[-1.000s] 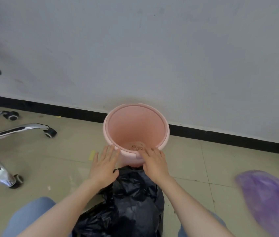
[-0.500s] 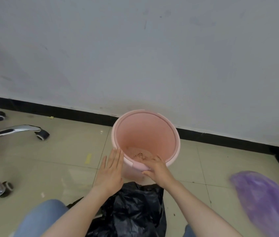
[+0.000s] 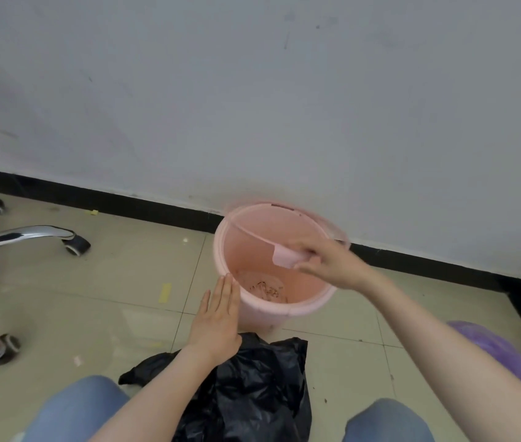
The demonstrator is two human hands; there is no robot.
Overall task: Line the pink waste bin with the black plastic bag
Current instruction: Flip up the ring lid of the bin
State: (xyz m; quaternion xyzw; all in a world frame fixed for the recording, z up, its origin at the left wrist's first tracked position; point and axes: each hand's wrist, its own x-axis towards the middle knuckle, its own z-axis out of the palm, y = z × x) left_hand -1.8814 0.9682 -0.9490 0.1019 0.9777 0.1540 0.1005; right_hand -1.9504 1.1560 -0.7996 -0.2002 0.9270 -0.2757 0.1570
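The pink ring (image 3: 286, 256) is now being lifted off the pink waste bin (image 3: 259, 307) by the right hand (image 3: 332, 266), fingers pinched on it (earlier at the near rim). The left hand (image 3: 217, 317) is being kept flat and open against the bin's left side, while the black plastic bag (image 3: 252, 390) is being left on the floor, near the knees.

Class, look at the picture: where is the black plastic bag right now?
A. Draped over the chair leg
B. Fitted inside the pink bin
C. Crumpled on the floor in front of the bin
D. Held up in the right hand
C: the black plastic bag lies crumpled on the floor tiles between the person's knees, just in front of the pink bin, whose inside shows bare pink.

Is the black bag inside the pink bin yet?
No. The black bag lies crumpled on the floor in front of the pink bin, whose inside shows bare pink.
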